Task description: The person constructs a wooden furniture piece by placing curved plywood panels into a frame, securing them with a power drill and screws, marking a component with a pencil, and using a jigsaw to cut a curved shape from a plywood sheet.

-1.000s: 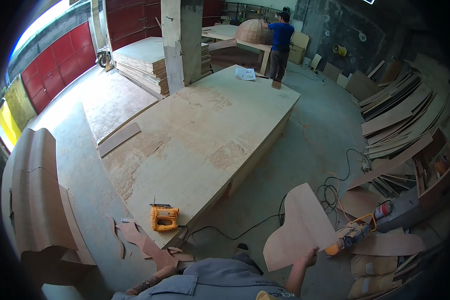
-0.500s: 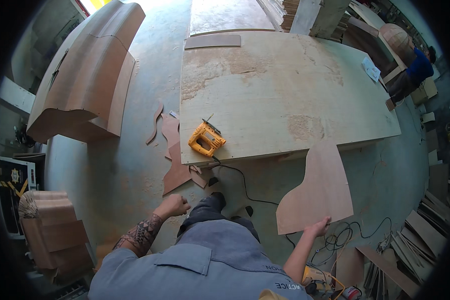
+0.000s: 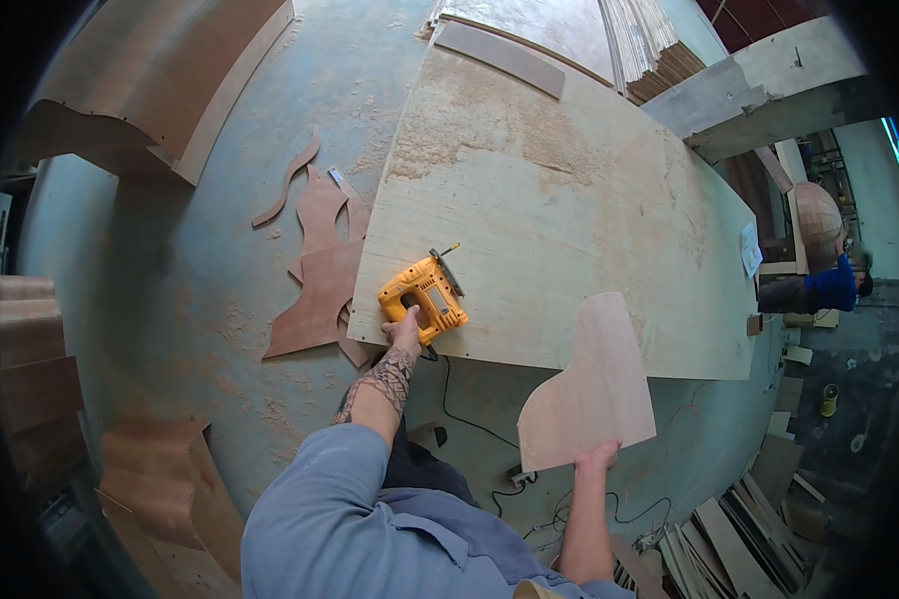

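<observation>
A yellow corded jigsaw [image 3: 438, 301] lies on its side at the near left corner of the wooden worktable [image 3: 509, 235], its blade pointing away. My left hand [image 3: 404, 327] has its fingers round the jigsaw's handle; part of the grip is hidden. In my right hand [image 3: 598, 456] is a curved plywood panel [image 3: 591, 389], wide at the bottom and narrower at the top. I hold it by its lower edge, and its upper end overlaps the table's near edge in view.
Plywood offcuts [image 3: 320, 260] lie on the floor left of the table. A large curved wooden form [image 3: 160, 70] stands at the far left. Black cord [image 3: 477, 427] trails across the floor, and scrap boards [image 3: 734, 544] lean at the lower right. A co-worker [image 3: 831, 288] is at the right.
My left hand has reached forward from beside my body and taken hold of the jigsaw. My right hand still holds the panel. The view has turned.
</observation>
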Demonstrator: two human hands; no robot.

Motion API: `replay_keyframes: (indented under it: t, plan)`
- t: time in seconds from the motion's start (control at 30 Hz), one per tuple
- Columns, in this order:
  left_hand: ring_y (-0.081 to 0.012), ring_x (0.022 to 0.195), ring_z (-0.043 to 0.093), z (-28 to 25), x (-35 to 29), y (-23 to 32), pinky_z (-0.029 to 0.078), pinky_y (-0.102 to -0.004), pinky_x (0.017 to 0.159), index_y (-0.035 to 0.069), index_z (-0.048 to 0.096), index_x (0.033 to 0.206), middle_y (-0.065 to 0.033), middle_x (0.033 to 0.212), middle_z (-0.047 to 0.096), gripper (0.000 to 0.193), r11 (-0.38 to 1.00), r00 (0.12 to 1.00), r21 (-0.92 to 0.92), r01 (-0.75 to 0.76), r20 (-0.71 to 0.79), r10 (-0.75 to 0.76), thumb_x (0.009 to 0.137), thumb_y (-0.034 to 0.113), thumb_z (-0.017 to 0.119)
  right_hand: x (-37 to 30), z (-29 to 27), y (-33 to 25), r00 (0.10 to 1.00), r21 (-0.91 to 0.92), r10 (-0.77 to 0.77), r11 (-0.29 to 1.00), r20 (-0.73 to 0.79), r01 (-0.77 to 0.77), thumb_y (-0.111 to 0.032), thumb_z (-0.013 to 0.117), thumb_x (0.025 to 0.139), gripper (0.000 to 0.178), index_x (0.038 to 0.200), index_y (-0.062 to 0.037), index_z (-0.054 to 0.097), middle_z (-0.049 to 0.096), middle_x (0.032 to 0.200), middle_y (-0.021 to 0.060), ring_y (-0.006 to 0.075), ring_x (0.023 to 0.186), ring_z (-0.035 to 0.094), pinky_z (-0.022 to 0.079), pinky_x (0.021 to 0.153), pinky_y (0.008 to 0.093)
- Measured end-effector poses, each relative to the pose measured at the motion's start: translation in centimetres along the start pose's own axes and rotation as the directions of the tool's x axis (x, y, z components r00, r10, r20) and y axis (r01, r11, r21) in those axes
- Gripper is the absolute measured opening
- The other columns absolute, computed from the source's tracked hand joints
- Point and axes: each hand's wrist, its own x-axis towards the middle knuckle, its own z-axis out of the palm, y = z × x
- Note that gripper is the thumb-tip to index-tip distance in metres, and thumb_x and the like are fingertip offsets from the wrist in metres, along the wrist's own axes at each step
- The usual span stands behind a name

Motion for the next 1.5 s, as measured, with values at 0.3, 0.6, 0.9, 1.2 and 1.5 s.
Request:
replay_keyframes:
  t: [0.3,0.6,0.9,1.2,1.5]
  plan:
    - [-0.0156,0.062,0.063,-6.6,5.2,10.5,0.055,-0.0299,0.06,0.003,0.068,0.103,-0.0017,0.072,0.063,0.014,0.971,0.56,-0.193,0.141,0.824,0.082,0.093,0.012,0.073,-0.6,19.3,5.4,0.977,-0.072,0.021,0.997,0.214,-0.006,-0.041,0.037,0.115,0.065,0.155,0.0091,0.044,0.056,0.154,0.0259,0.0442,0.135,0.062,0.054,0.112,0.0574]
    - [-0.0115,0.06,0.06,-28.0,-0.4,9.2,0.053,-0.0272,0.057,0.0,0.066,0.125,-0.0068,0.082,0.07,0.034,0.873,0.846,-0.415,-0.256,0.341,0.41,0.092,0.003,0.07,-10.6,31.0,24.5,0.978,-0.416,0.023,0.907,0.208,0.067,-0.045,0.035,0.116,0.065,0.152,0.0083,0.046,0.055,0.154,0.0298,0.0463,0.136,0.059,0.053,0.114,0.0518]
    - [-0.0107,0.057,0.058,-39.8,-4.5,-2.1,0.05,-0.0251,0.053,0.002,0.063,0.123,-0.0053,0.079,0.065,0.029,0.909,0.979,-0.384,-0.163,0.052,0.197,0.095,0.007,0.071,-12.1,26.4,33.4,0.868,-0.701,0.343,0.713,0.358,0.007,-0.05,0.039,0.115,0.067,0.138,0.0108,0.056,0.067,0.135,0.028,0.0437,0.127,0.066,0.059,0.103,0.0589]
    - [-0.0134,0.077,0.071,-35.5,-6.8,-5.7,0.06,-0.0291,0.072,0.001,0.063,0.129,-0.0085,0.094,0.074,0.042,0.939,0.957,-0.282,-0.195,0.157,0.246,0.089,0.007,0.076,-7.2,33.7,27.0,0.484,-0.49,-0.075,-0.121,0.872,0.864,-0.045,0.075,0.097,0.09,0.16,0.0023,0.032,0.029,0.163,0.0387,0.0537,0.156,0.019,0.023,0.125,0.0604]
    - [-0.0322,0.106,0.075,-30.0,-4.2,-3.3,0.059,-0.0415,0.094,-0.002,0.065,0.127,-0.0157,0.113,0.077,0.045,0.927,0.932,0.141,-0.346,0.166,0.322,0.088,0.017,0.078,-8.5,42.3,34.5,0.333,-0.425,-0.298,-0.333,0.894,0.842,-0.07,0.044,0.104,0.091,0.173,-0.0181,0.017,0.006,0.178,0.0288,0.0446,0.166,0.003,0.004,0.131,0.065]
